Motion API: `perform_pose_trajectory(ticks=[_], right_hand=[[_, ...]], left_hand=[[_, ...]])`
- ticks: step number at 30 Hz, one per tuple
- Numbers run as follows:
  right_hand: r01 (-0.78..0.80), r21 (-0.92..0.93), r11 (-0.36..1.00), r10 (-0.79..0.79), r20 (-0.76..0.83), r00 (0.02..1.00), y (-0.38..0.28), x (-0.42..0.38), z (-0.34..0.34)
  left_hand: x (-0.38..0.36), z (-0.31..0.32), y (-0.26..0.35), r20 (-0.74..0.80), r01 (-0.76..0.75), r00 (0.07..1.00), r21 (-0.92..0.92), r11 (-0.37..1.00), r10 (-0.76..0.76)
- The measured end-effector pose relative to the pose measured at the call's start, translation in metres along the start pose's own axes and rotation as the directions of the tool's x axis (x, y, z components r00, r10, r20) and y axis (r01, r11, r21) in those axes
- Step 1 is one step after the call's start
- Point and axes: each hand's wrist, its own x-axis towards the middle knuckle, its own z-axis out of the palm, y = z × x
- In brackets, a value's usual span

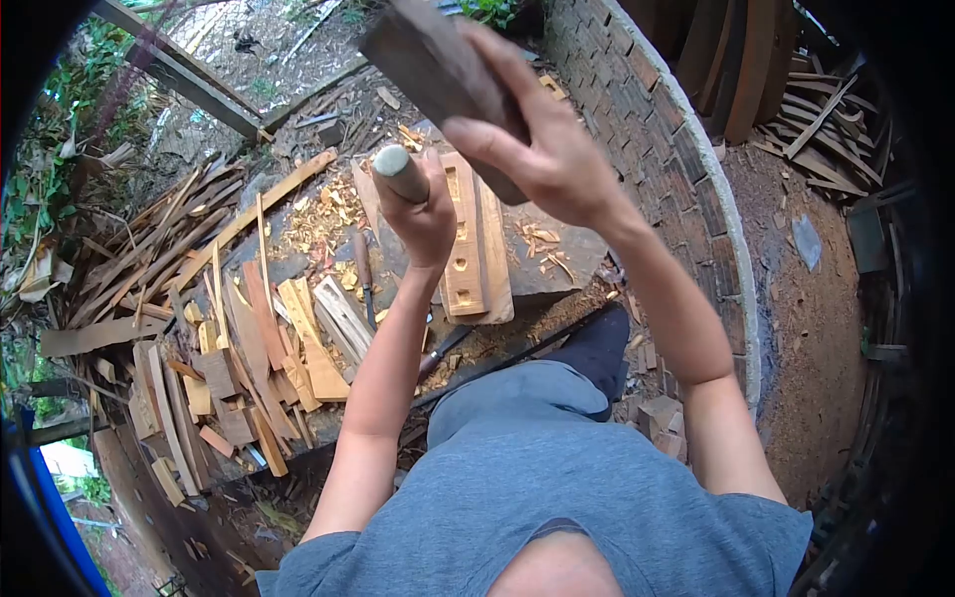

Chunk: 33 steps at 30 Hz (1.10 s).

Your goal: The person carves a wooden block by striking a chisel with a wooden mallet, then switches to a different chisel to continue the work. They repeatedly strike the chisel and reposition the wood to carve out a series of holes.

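My left hand (pixel 423 219) is wrapped round an upright round tool handle (pixel 393 162) with a pale, flattened top; its lower end is hidden by the hand. Higher and to the right, my right hand (pixel 542 164) grips a dark wooden block (pixel 433 65), raised and tilted, apart from the handle's top. Beneath both hands lies a light wooden board (pixel 465 269) with several square holes cut in a row. It rests beside another plank (pixel 494 269) on a thick wooden slab (pixel 547 274). Wood chips (pixel 323 224) are scattered around.
Left of the board lies a chisel-like tool (pixel 363 264), with another tool (pixel 443 350) near my lap. Piles of wood offcuts (pixel 234 383) spread at the left. A curved brick wall (pixel 681 169) stands at the right, with stacked strips (pixel 831 129) beyond it.
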Motion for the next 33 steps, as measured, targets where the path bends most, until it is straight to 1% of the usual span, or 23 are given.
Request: perform_pose_trajectory(ticks=[1, 2, 3, 4, 5, 6, 7, 9, 10, 12, 13, 14, 16, 20, 22, 23, 24, 26, 27, 28, 29, 30, 33], right_hand=[[0.134, -0.034, 0.99, -0.135, -0.045, 0.99, -0.021, 0.004, -0.004], [0.133, -0.04, 0.99, -0.135, -0.053, 0.989, -0.027, 0.002, -0.001], [0.152, -0.167, 0.974, -0.148, 0.037, 0.988, -0.033, -0.001, 0.001], [0.18, -0.29, 0.94, -0.148, 0.129, 0.981, -0.038, -0.002, 0.002], [0.03, -0.516, 0.856, 0.189, 0.368, 0.91, -0.046, 0.001, 0.001], [0.057, -0.586, 0.808, 0.209, 0.376, 0.903, -0.038, 0.006, 0.003], [0.069, -0.587, 0.807, 0.186, 0.362, 0.914, -0.041, 0.01, -0.001], [0.085, -0.477, 0.875, 0.061, 0.283, 0.957, -0.052, 0.014, -0.007], [0.084, -0.48, 0.873, 0.068, 0.29, 0.955, -0.054, 0.014, -0.006], [0.317, -0.309, 0.897, -0.33, 0.01, 0.944, -0.057, 0.011, -0.001], [0.222, -0.314, 0.923, -0.203, 0.093, 0.975, -0.064, 0.006, -0.004], [0.142, -0.521, 0.842, 0.013, 0.283, 0.959, -0.053, 0.005, 0.002], [0.115, -0.602, 0.79, 0.126, 0.344, 0.93, -0.045, 0.013, 0.002], [0.112, -0.452, 0.885, 0.005, 0.249, 0.969, -0.066, 0.011, -0.005], [0.295, -0.333, 0.895, -0.298, 0.044, 0.953, -0.056, 0.003, 0.006], [0.228, -0.59, 0.774, -0.068, 0.281, 0.957, -0.044, 0.002, 0.011], [0.013, -0.531, 0.847, 0.215, 0.366, 0.905, -0.038, 0.005, 0.013], [0.069, -0.671, 0.738, 0.236, 0.353, 0.905, -0.042, 0.012, 0.002], [0.071, -0.67, 0.739, 0.235, 0.355, 0.905, -0.039, 0.008, 0.001], [-0.057, -0.567, 0.822, 0.271, 0.301, 0.914, -0.029, 0.002, 0.002], [-0.177, -0.444, 0.878, 0.313, 0.255, 0.915, -0.018, -0.004, 0.003], [-0.171, -0.443, 0.88, 0.31, 0.261, 0.914, -0.002, -0.01, 0.008], [-0.376, -0.348, 0.859, 0.463, 0.212, 0.861, 0.054, -0.034, 0.025]], left_hand=[[0.0, 0.0, -0.005, 0.012, -0.096, 0.995, 0.016, 0.995, 0.096], [0.002, 0.001, -0.01, 0.026, -0.197, 0.98, 0.024, 0.98, 0.196], [0.007, -0.003, -0.006, 0.119, -0.276, 0.957, 0.077, 0.958, 0.266], [0.007, 0.004, -0.002, 0.058, -0.41, 0.911, 0.029, 0.912, 0.408], [0.001, 0.01, 0.004, 0.036, -0.213, 0.974, -0.188, 0.959, 0.224], [-0.002, 0.012, 0.01, 0.058, -0.007, 0.998, -0.392, 0.92, 0.032], [0.0, 0.007, 0.0, 0.057, -0.014, 0.998, -0.394, 0.919, 0.04], [0.006, -0.004, -0.023, 0.215, -0.334, 0.924, 0.042, 0.942, 0.318], [0.005, -0.001, -0.027, 0.21, -0.325, 0.927, 0.041, 0.945, 0.31], [0.003, 0.0, -0.03, 0.164, -0.265, 0.948, -0.063, 0.962, 0.272], [0.0, -0.004, -0.025, 0.189, -0.3, 0.934, -0.042, 0.953, 0.302], [-0.002, -0.001, -0.019, 0.034, -0.434, 0.901, 0.04, 0.9, 0.433], [0.0, -0.001, -0.027, 0.035, -0.202, 0.979, 0.02, 0.979, 0.201], [-0.005, -0.015, -0.05, 0.181, -0.162, 0.971, 0.036, 0.986, 0.153], [-0.009, -0.023, -0.072, 0.267, -0.135, 0.952, -0.064, 0.989, 0.147], [-0.009, 0.015, -0.011, -0.116, -0.056, 0.992, -0.133, 0.99, 0.04], [-0.007, -0.008, -0.039, 0.042, -0.132, 0.99, -0.056, 0.99, 0.135], [0.013, -0.01, -0.022, 0.05, -0.251, 0.967, -0.006, 0.968, 0.251], [0.013, -0.01, -0.016, -0.021, -0.106, 0.994, -0.173, 0.979, 0.104], [0.012, -0.011, -0.013, -0.065, 0.029, 0.996, -0.342, 0.939, -0.055], [0.018, -0.012, -0.013, -0.173, 0.073, 0.976, -0.328, 0.942, -0.135], [0.021, -0.018, -0.02, -0.236, 0.03, 0.964, -0.366, 0.93, -0.124], [0.023, -0.046, -0.033, -0.353, 0.177, 0.873, -0.41, 0.895, -0.335]])
